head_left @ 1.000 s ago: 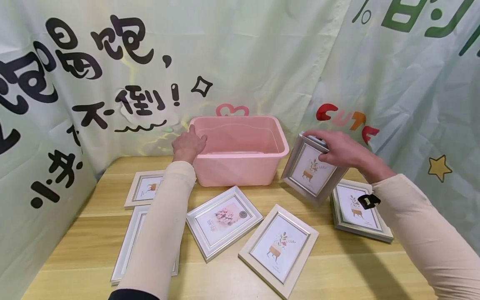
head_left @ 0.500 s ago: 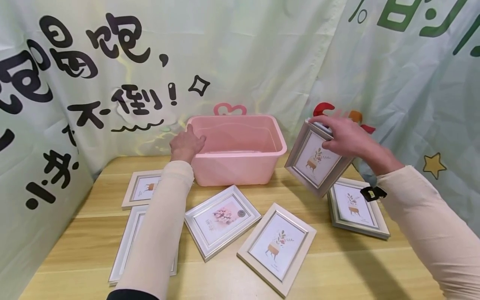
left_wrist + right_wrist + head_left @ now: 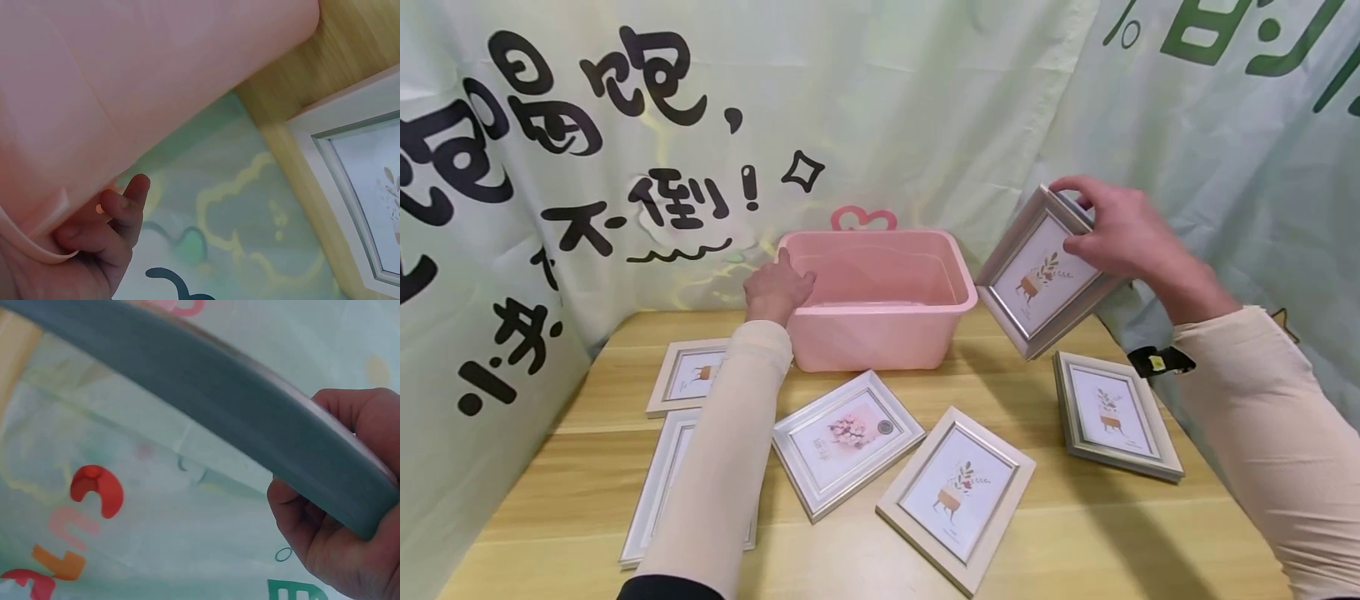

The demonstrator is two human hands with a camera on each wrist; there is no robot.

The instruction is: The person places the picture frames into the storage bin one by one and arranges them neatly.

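Note:
My right hand (image 3: 1126,229) grips a silver-beige picture frame (image 3: 1037,279) by its upper edge and holds it tilted above the table, right of the pink plastic bin (image 3: 868,337). Its print shows a plant in an orange pot. In the right wrist view, thumb and fingers lie on opposite faces of the picture frame (image 3: 219,394), seen edge-on. My left hand (image 3: 777,287) holds the bin's left rim. In the left wrist view its fingers (image 3: 128,209) curl under the rim, outside the wall. No contents show inside the bin in the head view.
More picture frames lie on the wooden table: a silver one (image 3: 848,443), a cream one (image 3: 957,500), a stack (image 3: 1116,417) at the right, and a cream one (image 3: 685,375) and a white one (image 3: 658,492) partly under my left sleeve. A printed curtain (image 3: 880,108) stands behind.
My right hand has lifted the picture frame up and to the right, and it tilts more now. The left hand has stayed on the bin's rim.

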